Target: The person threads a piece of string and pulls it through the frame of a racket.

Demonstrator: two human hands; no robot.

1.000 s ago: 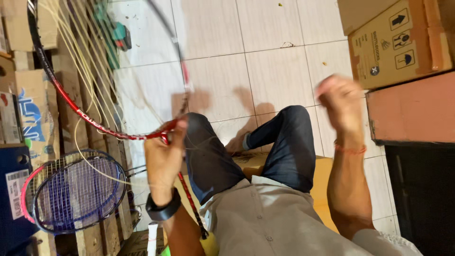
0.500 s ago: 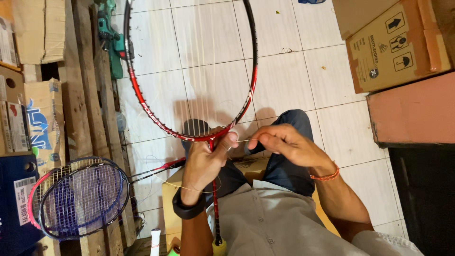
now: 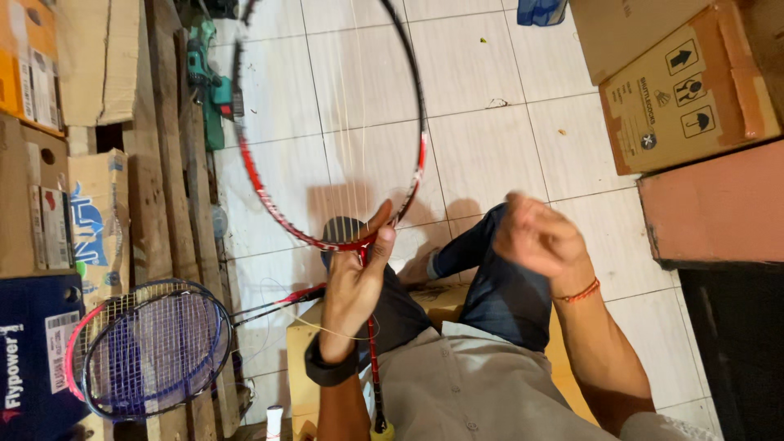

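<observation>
1. Head view, looking down on a seated person in dark jeans and a grey shirt, over a pale tiled floor (image 3: pixel 482 73).
2. The left hand (image 3: pixel 353 290) is closed around the throat of a red and black badminton racket (image 3: pixel 327 122), where the frame meets the shaft; the thumb lies up along the lower rim.
3. The racket head stands away from the body over the floor, its shaft running back down along the left forearm to a yellowish butt end at the bottom edge.
4. Only a few thin pale strings (image 3: pixel 355 147) run lengthwise across the racket head; the rest of the frame is unstrung.
5. The right hand (image 3: pixel 535 237) is raised above the right knee, well apart from the racket frame. It is blurred: the fingers look curled in, but I cannot tell whether they pinch a string.
6. A red thread bracelet (image 3: pixel 581 291) sits on the right wrist; a dark band wraps the left wrist.
7. A loose pale string (image 3: pixel 327 331) curves just below the left hand.
8. To the left, two strung rackets (image 3: pixel 151 347), one blue-rimmed and one red-rimmed, lie overlapped against wooden planks (image 3: pixel 167 163).
9. Cardboard boxes (image 3: pixel 686 90) stand at upper right, more cartons at far left.
10. A green power tool (image 3: pixel 208 82) lies by the planks, near the racket's upper rim.
</observation>
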